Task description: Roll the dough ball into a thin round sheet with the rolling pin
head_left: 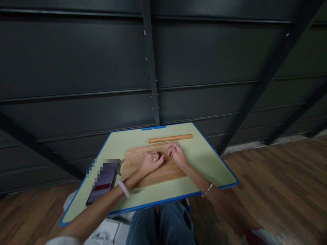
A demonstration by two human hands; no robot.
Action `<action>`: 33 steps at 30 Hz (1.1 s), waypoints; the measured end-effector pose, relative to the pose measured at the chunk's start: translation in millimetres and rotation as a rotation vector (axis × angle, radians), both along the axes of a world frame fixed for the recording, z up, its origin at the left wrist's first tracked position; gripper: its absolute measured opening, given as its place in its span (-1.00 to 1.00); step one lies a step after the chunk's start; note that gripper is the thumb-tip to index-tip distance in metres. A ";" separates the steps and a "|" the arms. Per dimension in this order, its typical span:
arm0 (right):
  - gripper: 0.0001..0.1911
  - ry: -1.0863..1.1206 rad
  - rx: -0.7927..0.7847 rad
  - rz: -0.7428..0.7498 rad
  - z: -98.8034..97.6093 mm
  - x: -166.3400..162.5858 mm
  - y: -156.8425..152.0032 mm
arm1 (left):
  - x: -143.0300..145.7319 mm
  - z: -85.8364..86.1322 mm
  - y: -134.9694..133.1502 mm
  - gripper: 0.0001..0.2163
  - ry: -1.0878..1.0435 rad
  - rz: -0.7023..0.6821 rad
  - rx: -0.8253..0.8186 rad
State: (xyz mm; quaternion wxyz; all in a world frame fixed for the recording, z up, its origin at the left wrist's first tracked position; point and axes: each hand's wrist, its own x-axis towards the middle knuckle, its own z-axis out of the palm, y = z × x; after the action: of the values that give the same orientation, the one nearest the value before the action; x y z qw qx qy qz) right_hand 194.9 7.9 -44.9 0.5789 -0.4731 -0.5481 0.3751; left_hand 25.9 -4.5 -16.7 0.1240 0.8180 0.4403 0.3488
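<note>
Both of my hands rest on a wooden board [163,173] that lies on a small pale green table with a blue rim [204,160]. My left hand [150,161] is curled, with a small pale lump between its fingers; I cannot make out what it is. My right hand [176,153] lies just beside it with its fingers bent down onto the board; nothing shows in it. A wooden rolling pin [170,138] lies across the table just beyond the board, apart from both hands.
A phone [102,182] with a lit screen lies on the table's left part, next to my left wrist. A dark metal wall with a vertical post [150,68] stands right behind the table. Wooden floor [276,183] spreads to the right. My knees are under the front edge.
</note>
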 end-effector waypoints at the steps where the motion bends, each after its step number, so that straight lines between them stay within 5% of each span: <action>1: -0.72 0.003 -0.004 0.004 0.1 0.0 -0.1 | 0.9 0.6 4.5 -0.59 -0.094 0.039 -0.060; 6: -0.73 0.045 0.004 -0.029 3.5 0.2 0.3 | -1.8 14.4 22.7 -0.65 -0.456 0.307 -0.240; 10: -0.73 0.033 0.034 -0.060 3.3 0.3 2.8 | -10.1 22.5 19.0 -0.67 -0.545 0.618 -0.307; 12: -0.73 0.018 0.036 -0.055 1.1 0.2 4.0 | -15.7 20.9 12.3 -0.66 -0.558 0.643 -0.319; 16: -0.74 -0.006 0.028 -0.040 -3.3 -0.1 4.8 | -34.2 17.3 3.0 -0.71 -0.402 0.478 -0.243; 26: -0.71 -0.090 0.031 -0.042 -0.4 0.4 4.3 | -86.2 39.8 27.5 -0.75 0.697 0.185 0.150; 33: -0.70 -0.109 -0.001 -0.052 -3.5 0.7 6.0 | -93.2 20.2 41.0 -0.60 0.533 -0.136 0.151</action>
State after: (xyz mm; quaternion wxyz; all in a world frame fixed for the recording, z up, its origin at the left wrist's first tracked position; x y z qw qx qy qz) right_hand 195.6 13.9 -48.5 0.5575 -0.5072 -0.5661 0.3338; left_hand -67.3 36.4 3.6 -0.0344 0.9155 0.3740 0.1439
